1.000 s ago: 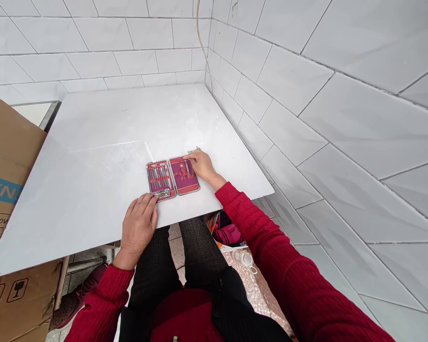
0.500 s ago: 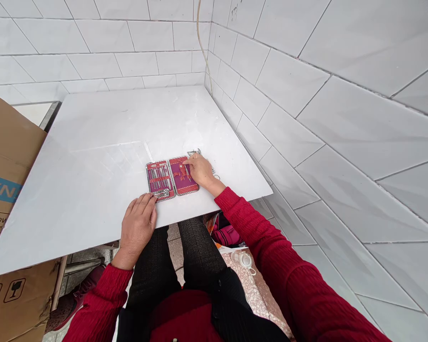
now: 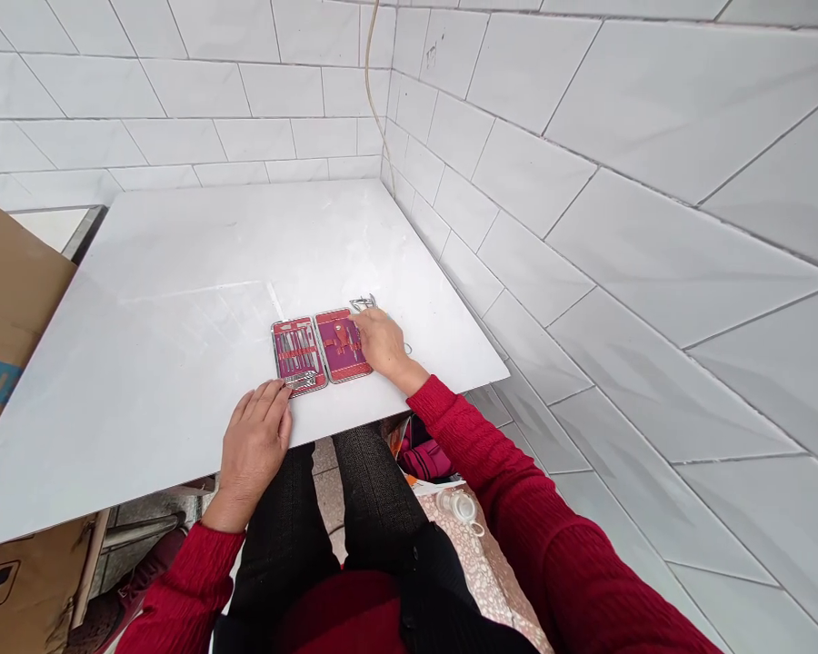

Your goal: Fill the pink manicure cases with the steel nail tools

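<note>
Case (image 3: 337,361) lies open: a light touch suits it best

From where I stand, the case is opened out flat on the tabletop (image 3: 177,363), both lined halves facing up, the tabletop's front edge running near its close side. Slim tools (image 3: 296,345) sit in a row across the case's left half, with clippers (image 3: 304,380) lying along the near end of that half. Red straps (image 3: 341,341) cross the lining of its right half.

The left hand (image 3: 255,445) rests palm down by the case's near left corner, fingers drawn together and fairly straight, their tips touching or nearly touching it; I can't tell which. The right hand (image 3: 382,343) is at the outer edge of the case's right half, thumb and forefinger set narrow. Whether anything is pinched between them, I can't make out. A metal tool (image 3: 363,302) lies just beyond that half, and a metal loop (image 3: 408,348) shows to the right of the case, past the right hand.

To work neatly here, I'd press the left fingertips gently on the case's corner so it can't slide. The right hand would do well with fingertips only, moving slowly, since its knuckles could easily nudge the metal tool beyond the case.
</note>
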Demonstrator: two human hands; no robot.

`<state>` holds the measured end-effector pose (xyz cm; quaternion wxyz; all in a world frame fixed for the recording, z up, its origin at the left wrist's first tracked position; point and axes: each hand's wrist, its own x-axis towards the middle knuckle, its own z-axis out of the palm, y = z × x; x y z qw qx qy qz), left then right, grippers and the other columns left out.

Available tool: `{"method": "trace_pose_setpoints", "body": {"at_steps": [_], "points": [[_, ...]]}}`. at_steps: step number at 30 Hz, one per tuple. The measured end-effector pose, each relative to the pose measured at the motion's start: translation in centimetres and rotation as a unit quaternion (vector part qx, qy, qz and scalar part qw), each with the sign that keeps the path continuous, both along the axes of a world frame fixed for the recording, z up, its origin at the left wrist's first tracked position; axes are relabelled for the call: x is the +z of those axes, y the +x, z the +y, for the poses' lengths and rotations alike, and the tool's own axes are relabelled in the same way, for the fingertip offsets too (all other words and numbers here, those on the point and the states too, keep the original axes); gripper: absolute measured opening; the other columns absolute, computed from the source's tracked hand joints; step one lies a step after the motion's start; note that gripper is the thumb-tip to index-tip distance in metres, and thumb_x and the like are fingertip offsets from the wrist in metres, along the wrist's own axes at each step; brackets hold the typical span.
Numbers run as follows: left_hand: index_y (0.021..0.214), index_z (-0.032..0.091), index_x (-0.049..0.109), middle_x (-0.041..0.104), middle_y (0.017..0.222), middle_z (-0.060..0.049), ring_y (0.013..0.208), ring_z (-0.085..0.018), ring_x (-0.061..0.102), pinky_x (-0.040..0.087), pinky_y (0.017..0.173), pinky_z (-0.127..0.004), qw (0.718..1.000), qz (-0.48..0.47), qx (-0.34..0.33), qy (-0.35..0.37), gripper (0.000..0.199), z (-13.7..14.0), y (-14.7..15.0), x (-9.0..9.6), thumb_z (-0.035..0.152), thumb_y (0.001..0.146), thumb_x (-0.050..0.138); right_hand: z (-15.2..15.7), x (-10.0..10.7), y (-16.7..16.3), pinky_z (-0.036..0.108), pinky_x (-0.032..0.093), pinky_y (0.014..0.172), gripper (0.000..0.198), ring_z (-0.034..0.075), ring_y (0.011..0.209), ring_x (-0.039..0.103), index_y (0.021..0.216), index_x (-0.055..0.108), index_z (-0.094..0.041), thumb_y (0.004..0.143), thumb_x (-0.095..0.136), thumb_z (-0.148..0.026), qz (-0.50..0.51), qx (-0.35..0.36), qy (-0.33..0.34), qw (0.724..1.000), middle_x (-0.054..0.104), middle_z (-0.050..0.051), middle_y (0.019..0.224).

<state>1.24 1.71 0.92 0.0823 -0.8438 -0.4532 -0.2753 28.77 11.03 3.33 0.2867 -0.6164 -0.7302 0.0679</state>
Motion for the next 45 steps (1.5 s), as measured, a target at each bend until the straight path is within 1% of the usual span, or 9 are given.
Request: {"method": "trace_pose_setpoints", "body": {"at_steps": [4, 9, 19, 24, 32, 35, 38, 42, 45], "points": [[0.135, 0.016, 0.064, 0.07, 0.137, -0.016, 0.129, -0.031, 0.065, 0.049, 0.112, -0.051, 1.0, 0.009, 0.0, 0.01, 0.038, 0.0, 0.0, 0.1, 0.02, 0.104, 0.043, 0.3, 1.0, 2.7, 0.034, 0.049, 0.093, 0.034, 0.022, 0.109, 0.062, 0.123, 0.075, -0.02, 0.1, 0.051, -0.013, 0.032, -0.072, 0.0, 0.997, 0.069, 0.009, 0.117], [0.137, 0.017, 0.062, 0.069, 0.137, -0.016, 0.129, -0.031, 0.065, 0.048, 0.112, -0.051, 1.0, 0.008, 0.0, 0.017, 0.038, 0.0, 0.0, 0.0, 0.02, 0.103, 0.044, 0.1, 2.0, 4.8, 0.032, 0.05, 0.086, 0.022, 0.023, 0.105, 0.064, 0.108, 0.079, -0.019, 0.095, 0.06, -0.018, -0.023, -0.124, -0.074, 0.989, 0.071, 0.009, 0.111], [0.135, 0.017, 0.063, 0.069, 0.137, -0.016, 0.129, -0.031, 0.064, 0.047, 0.112, -0.052, 1.0, 0.005, -0.003, 0.002, 0.038, 0.1, 0.0, 0.0, 0.021, 0.103, 0.043, 1.9, 3.5, 4.0, 0.036, 0.047, 0.084, 0.028, 0.03, 0.102, 0.072, 0.096, 0.08, -0.013, 0.095, 0.052, -0.011, -0.185, -0.119, -0.136, 0.966, 0.077, 0.02, 0.106], [0.136, 0.016, 0.064, 0.069, 0.139, -0.016, 0.131, -0.032, 0.063, 0.047, 0.113, -0.053, 1.0, -0.009, 0.0, -0.017, 0.039, 0.0, 0.1, 0.2, 0.022, 0.103, 0.043, 3.6, 4.5, 3.1, 0.034, 0.051, 0.084, 0.016, 0.031, 0.103, 0.074, 0.101, 0.08, -0.013, 0.088, 0.07, -0.018, -0.19, -0.122, -0.193, 0.955, 0.078, 0.021, 0.105], [0.134, 0.015, 0.065, 0.068, 0.139, -0.017, 0.131, -0.031, 0.062, 0.046, 0.114, -0.052, 1.0, -0.003, 0.0, -0.018, 0.038, -0.1, 0.1, 0.2, 0.022, 0.103, 0.043, 6.7, 4.9, 2.4, 0.038, 0.057, 0.087, 0.032, 0.034, 0.103, 0.075, 0.1, 0.08, -0.014, 0.073, 0.089, -0.027, -0.157, -0.105, -0.214, 0.958, 0.079, 0.021, 0.1], [0.135, 0.016, 0.065, 0.068, 0.14, -0.016, 0.132, -0.031, 0.062, 0.045, 0.115, -0.052, 1.0, -0.007, 0.002, -0.023, 0.039, -0.1, 0.1, 0.2, 0.022, 0.103, 0.043, 7.2, 4.9, 2.5, 0.037, 0.058, 0.087, 0.034, 0.034, 0.102, 0.075, 0.1, 0.08, -0.013, 0.07, 0.091, -0.026, -0.155, -0.097, -0.207, 0.961, 0.078, 0.021, 0.099], [0.135, 0.016, 0.065, 0.068, 0.139, -0.016, 0.132, -0.031, 0.062, 0.046, 0.114, -0.052, 1.0, -0.008, 0.004, -0.019, 0.039, -0.1, 0.1, 0.2, 0.022, 0.103, 0.043, 7.2, 5.4, 3.0, 0.037, 0.059, 0.084, 0.03, 0.034, 0.1, 0.075, 0.099, 0.079, -0.012, 0.071, 0.087, -0.017, -0.169, -0.114, -0.241, 0.949, 0.078, 0.021, 0.1], [0.135, 0.016, 0.065, 0.069, 0.138, -0.016, 0.13, -0.031, 0.063, 0.048, 0.113, -0.052, 1.0, 0.003, 0.004, -0.014, 0.039, -0.1, 0.1, 0.2, 0.022, 0.104, 0.043, 6.4, 5.8, 4.1, 0.034, 0.059, 0.077, 0.008, 0.029, 0.087, 0.076, 0.083, 0.075, -0.013, 0.078, 0.079, -0.018, -0.083, -0.134, -0.234, 0.959, 0.077, 0.015, 0.084], [0.134, 0.015, 0.065, 0.069, 0.138, -0.016, 0.131, -0.031, 0.063, 0.047, 0.113, -0.052, 1.0, 0.008, 0.007, -0.011, 0.038, -0.1, 0.1, 0.2, 0.022, 0.104, 0.043, 5.5, 5.3, 4.2, 0.027, 0.057, 0.067, 0.016, 0.018, 0.063, 0.07, 0.068, 0.067, -0.016, 0.083, 0.072, -0.018, 0.097, -0.086, -0.23, 0.965, 0.072, 0.007, 0.067]]}}
